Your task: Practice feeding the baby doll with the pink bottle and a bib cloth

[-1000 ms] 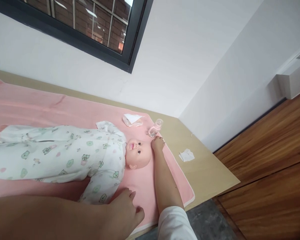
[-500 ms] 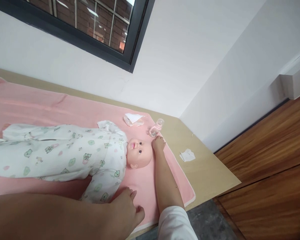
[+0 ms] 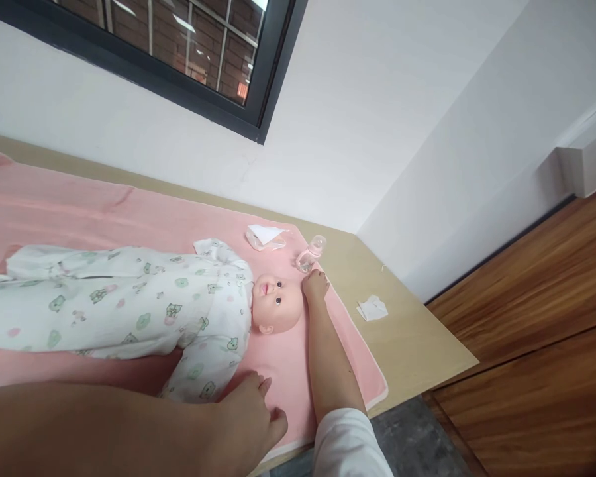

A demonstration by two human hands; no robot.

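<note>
A baby doll [image 3: 277,306] lies on its back on a pink mat [image 3: 283,384], dressed in a white romper [image 3: 144,298] with green and pink prints. My right hand [image 3: 316,285] rests on the mat just beyond the top of the doll's head, its fingers curled in. Anything inside that hand is hidden. Right past its knuckles is a clear baby bottle [image 3: 305,260] with a pink collar; whether they touch I cannot tell. My left hand [image 3: 251,421] hovers low beside the doll's sleeve, loosely bent and holding nothing, thumb apart from the index finger.
A packet with a white tissue [image 3: 267,235] lies on the mat behind the doll's head. On the wooden tabletop [image 3: 417,344] to the right is a crumpled white tissue [image 3: 372,308]. A white wall [image 3: 318,165] and a dark-framed window [image 3: 258,122] stand behind.
</note>
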